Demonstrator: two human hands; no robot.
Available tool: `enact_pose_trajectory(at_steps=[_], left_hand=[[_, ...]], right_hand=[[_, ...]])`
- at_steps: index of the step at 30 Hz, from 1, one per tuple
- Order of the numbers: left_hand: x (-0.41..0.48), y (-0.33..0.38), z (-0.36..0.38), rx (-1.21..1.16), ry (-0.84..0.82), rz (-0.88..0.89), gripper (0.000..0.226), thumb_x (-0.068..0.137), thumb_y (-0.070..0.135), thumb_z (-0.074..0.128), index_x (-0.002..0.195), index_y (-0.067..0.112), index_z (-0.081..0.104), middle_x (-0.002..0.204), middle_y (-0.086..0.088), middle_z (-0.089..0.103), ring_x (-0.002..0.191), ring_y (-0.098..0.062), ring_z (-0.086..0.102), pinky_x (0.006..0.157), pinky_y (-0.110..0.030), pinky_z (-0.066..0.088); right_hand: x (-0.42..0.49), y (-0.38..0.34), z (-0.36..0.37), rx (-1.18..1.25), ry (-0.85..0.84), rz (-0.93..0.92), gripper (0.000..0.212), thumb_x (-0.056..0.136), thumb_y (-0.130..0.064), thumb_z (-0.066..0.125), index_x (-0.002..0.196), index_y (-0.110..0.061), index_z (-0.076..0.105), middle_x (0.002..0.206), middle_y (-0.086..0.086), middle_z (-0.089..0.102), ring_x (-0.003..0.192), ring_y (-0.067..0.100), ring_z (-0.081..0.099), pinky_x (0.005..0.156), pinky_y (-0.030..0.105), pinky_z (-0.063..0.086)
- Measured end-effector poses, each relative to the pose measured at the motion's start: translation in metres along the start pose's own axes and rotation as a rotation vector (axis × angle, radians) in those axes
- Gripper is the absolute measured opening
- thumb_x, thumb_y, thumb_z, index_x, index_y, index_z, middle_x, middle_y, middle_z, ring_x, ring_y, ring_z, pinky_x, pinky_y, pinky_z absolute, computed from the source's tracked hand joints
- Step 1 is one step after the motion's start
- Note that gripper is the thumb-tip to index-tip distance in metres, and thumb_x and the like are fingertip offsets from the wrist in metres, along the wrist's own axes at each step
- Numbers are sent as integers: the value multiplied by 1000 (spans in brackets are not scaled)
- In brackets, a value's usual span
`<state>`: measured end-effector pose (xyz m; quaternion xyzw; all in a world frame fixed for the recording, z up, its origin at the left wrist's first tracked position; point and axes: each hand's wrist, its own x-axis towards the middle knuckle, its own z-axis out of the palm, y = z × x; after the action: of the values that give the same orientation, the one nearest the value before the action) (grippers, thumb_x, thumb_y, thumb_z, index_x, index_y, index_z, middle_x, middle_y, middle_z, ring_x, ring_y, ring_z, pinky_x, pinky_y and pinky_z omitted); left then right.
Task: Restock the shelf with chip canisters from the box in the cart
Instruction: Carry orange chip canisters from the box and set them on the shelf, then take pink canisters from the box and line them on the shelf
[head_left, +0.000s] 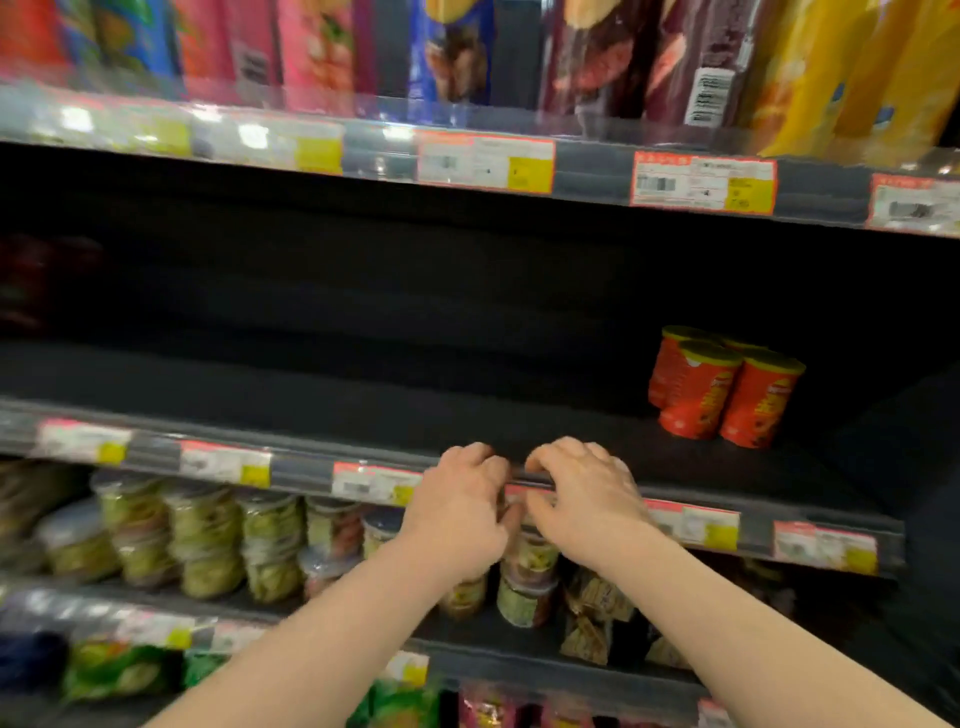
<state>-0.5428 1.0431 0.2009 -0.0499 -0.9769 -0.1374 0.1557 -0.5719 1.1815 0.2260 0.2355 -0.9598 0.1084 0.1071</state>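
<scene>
Several short orange-red chip canisters (722, 389) with yellow lids stand in a tight group on the right part of the dark middle shelf (363, 395). The remainder of that shelf is bare. My left hand (460, 512) and my right hand (584, 499) are side by side at the shelf's front price rail (306, 470). Their fingers curl over the rail's top edge and the thumbs sit below it, around a red-edged price tag (517, 493). Neither hand holds a canister. The cart and the box are out of view.
The upper shelf holds tall chip canisters (457, 52) in pink, blue, purple and yellow. Below the rail stand stacked clear-lidded snack cups (208, 540) and small packets (597, 608). More bags (119, 670) fill the lowest shelf. The picture is motion-blurred.
</scene>
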Motion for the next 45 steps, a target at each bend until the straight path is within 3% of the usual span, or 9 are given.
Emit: enact_pose_trajectory(at_steps=[7,13,25,28,36,45], left_hand=[[-113,-103,-20,91,-109,-272,37,89,42,50,117,18,53,124,-1,46,121,-24,44,94,-35,42],[-214,-165,-36,109,-240,-489,45,88,49,53,121,18,54,121,-1,47,118,-23,47,93,-37,46],[-406,-250,-92,114,-216,-899,40,88,48,51,114,18,57,115,0,49,112,-22,50,90,-38,48],[-436,-264,-98,106,-219,-973,37,88,48,50,109,18,57,114,-1,50,112,-23,50,90,-38,47],[-493,-308,-120,129,-173,-1168,40,87,47,49,116,21,56,118,0,50,115,-22,49,91,-38,47],[-512,-407,-148,155,-189,-1303,43,87,50,51,119,22,55,122,2,50,117,-20,49,93,-35,47]], right_hand=[[-20,-109,50,-44,-103,-202,35,90,-38,48,123,-27,53,125,-2,53,120,24,46,95,33,37],[-47,-196,95,-27,-267,-330,33,91,-39,48,119,-24,55,123,1,55,118,26,48,93,35,40],[-108,-385,149,50,-455,-653,32,91,-40,50,119,-27,55,116,-2,56,110,24,53,89,37,44],[-115,-420,157,22,-473,-725,35,91,-42,50,122,-27,54,120,-1,56,112,24,52,92,38,45],[-115,-515,188,33,-534,-915,37,92,-42,50,126,-27,53,125,-1,55,116,23,51,96,38,43],[-67,-617,227,72,-568,-1013,35,90,-42,49,119,-23,57,121,1,59,113,25,53,94,40,42]])
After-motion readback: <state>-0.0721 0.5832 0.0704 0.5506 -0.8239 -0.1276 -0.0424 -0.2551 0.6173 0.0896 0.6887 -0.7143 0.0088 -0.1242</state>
